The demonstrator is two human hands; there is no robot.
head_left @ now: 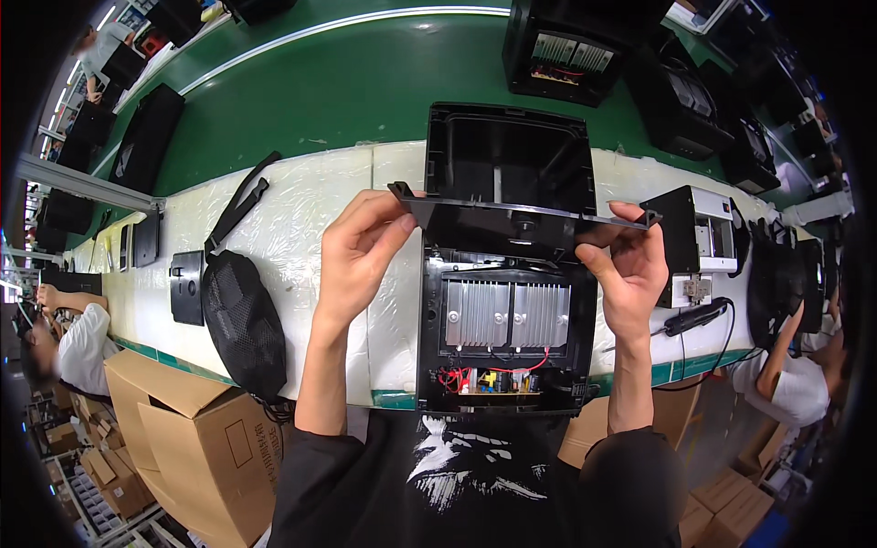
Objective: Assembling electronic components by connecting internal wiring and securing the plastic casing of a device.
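Observation:
A black plastic panel [475, 228], seen nearly edge-on, is raised above a black equipment housing [432, 329]. My left hand [358, 251] pinches the panel's left end between thumb and fingers. At the other end, my right hand [630, 269] grips the panel with the thumb on the near side. Below it, the housing's near part shows finned silver heat sinks [508, 315]. A circuit board [498, 382] with red wires lies nearer to me. Beyond the panel is a deep black hollow section [539, 151]; the panel hides where it meets the near part.
Left on the white-covered bench [388, 301] lie a black mesh bag [245, 315] and a flat black case [187, 288]. At right are a black-and-white machine [699, 237] and a corded handheld tool [699, 316]. Black cabinets [571, 59] stand on the green surface [338, 82]. Co-workers sit on both sides.

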